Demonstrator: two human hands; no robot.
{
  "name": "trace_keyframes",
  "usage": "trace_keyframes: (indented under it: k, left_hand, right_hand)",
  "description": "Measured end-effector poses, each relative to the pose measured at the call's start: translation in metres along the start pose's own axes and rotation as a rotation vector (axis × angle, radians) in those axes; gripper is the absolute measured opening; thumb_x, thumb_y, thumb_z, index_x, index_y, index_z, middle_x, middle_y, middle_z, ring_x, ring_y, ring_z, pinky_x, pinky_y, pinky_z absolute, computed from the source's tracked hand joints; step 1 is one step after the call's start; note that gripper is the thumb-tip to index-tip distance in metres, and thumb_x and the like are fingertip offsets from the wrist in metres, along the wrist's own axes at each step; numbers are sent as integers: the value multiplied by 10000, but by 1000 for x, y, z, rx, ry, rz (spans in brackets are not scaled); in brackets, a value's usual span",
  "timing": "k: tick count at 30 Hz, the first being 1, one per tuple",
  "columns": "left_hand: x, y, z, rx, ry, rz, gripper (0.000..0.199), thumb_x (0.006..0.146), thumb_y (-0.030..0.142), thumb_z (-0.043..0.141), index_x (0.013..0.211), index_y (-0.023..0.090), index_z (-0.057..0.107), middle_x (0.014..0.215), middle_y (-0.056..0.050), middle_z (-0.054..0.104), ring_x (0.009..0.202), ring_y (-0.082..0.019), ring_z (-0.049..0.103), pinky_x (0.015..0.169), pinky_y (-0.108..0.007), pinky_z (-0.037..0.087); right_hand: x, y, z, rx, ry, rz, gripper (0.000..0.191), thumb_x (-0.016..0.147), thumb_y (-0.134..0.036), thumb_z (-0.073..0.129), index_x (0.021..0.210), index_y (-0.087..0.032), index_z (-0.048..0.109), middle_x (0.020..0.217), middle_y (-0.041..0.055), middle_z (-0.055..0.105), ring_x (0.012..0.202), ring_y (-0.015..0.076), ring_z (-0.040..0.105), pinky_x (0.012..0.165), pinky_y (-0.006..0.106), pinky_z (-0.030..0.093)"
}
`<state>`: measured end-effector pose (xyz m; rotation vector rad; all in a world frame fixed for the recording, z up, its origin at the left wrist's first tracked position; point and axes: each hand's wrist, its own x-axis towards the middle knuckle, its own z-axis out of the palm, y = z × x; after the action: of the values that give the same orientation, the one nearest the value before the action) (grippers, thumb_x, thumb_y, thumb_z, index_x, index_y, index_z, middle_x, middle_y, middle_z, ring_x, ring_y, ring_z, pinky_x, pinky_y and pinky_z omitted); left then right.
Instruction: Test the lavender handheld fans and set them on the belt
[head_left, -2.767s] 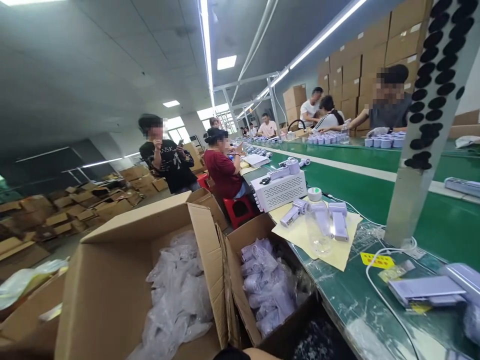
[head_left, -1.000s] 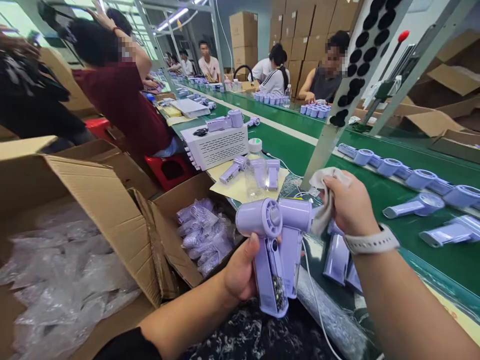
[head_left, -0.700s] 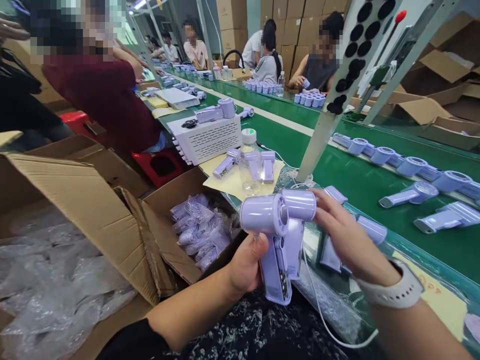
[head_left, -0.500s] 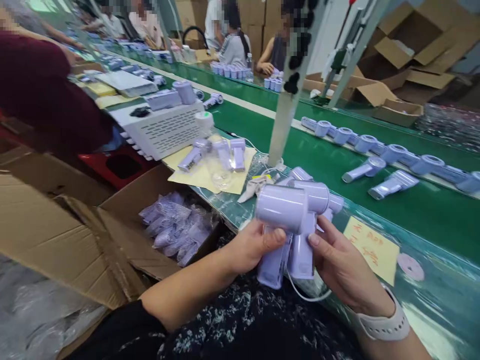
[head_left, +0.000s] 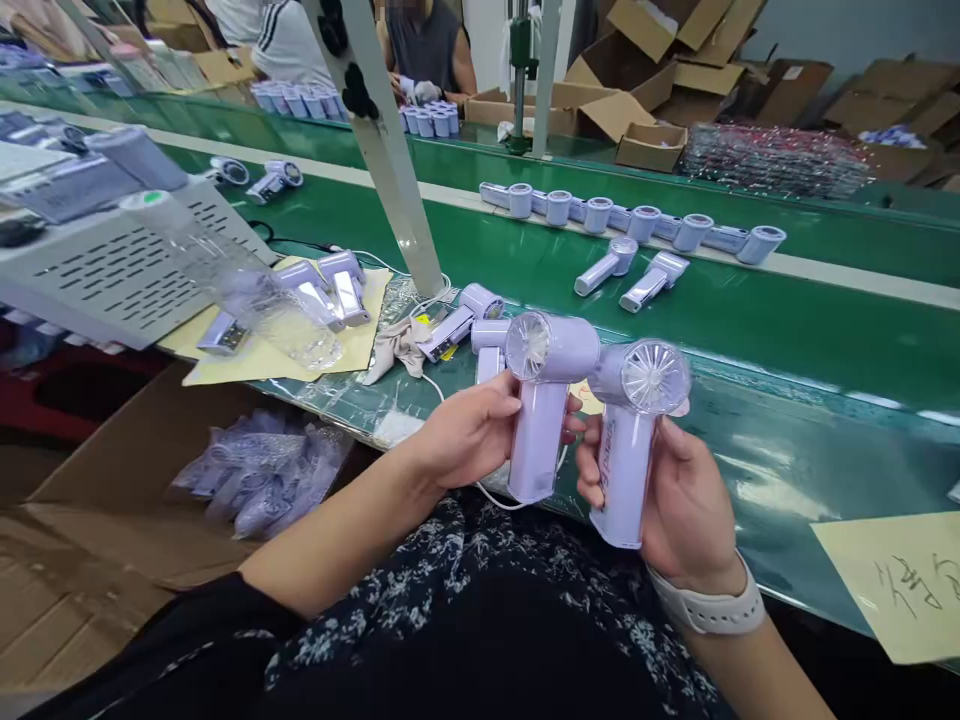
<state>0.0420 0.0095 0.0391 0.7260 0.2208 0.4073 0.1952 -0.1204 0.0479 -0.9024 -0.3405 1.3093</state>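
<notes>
My left hand (head_left: 476, 425) is closed round the handle of a lavender handheld fan (head_left: 541, 440), its round grille turned toward the left. A second lavender fan (head_left: 624, 470) is gripped in my right hand (head_left: 686, 495), with its radial grille facing me and lettering along the handle. Both fans are upright side by side, their heads close together. Just behind them, more lavender fans (head_left: 480, 303) lie on the bench beside a crumpled pale cloth (head_left: 400, 347). A white cable hangs below the held fans.
A row of fans (head_left: 598, 214) lies on the green belt (head_left: 832, 330), with two loose fans nearer. At left are a vented metal box (head_left: 180, 262), a plastic bottle (head_left: 217, 265) and an open carton (head_left: 112, 455) of wrapped fans. A metal post (head_left: 390, 170) rises ahead. People sit across.
The two held fans have been turned so their grilles show, and are now side by side instead of overlapping. The camera view has swung to the right.
</notes>
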Motion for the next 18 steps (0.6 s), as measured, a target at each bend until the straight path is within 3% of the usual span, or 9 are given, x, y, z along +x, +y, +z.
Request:
trace_keyframes:
  k: [4, 7, 11, 15, 18]
  left_hand:
    - [-8, 8, 5, 89, 78, -25, 485, 849, 183, 729, 1316, 212, 601, 1155, -101, 722, 1029, -250, 720, 898, -378, 556]
    - [-13, 9, 2, 132, 141, -5, 589, 819, 162, 793, 1355, 259, 569, 1160, -83, 701, 1045, -240, 708, 887, -369, 558]
    - [-15, 7, -6, 174, 219, 69, 609, 683, 156, 909, 1215, 182, 612, 1056, -68, 699, 970, -207, 687, 926, -377, 542]
    - [-14, 6, -12, 252, 261, 121, 704, 584, 268, 986, 1172, 146, 618, 1111, -104, 705, 1036, -248, 676, 936, -373, 521]
    - [-12, 5, -14, 318, 291, 168, 831, 540, 407, 1006, 1219, 161, 595, 1228, -134, 687, 1105, -277, 666, 921, -356, 524]
  right_hand:
    - [2, -2, -8, -3, 9, -58, 212, 923, -440, 620, 957, -256, 720, 849, 42, 649, 717, 191, 615, 526, 287, 557]
    - [6, 0, -11, -70, 61, -101, 211, 927, -441, 636, 1004, -274, 739, 905, 47, 689, 790, 216, 666, 664, 352, 621]
    - [14, 7, -6, -126, 104, -125, 230, 966, -437, 595, 1085, -304, 740, 959, 47, 736, 839, 238, 696, 796, 409, 620]
    - [20, 14, 5, -81, 94, -97, 363, 960, -398, 614, 1321, -373, 642, 1010, 23, 758, 828, 239, 717, 773, 422, 619]
    - [23, 19, 10, -68, 159, -70, 401, 972, -388, 603, 1369, -337, 616, 962, 44, 783, 765, 228, 727, 700, 382, 623]
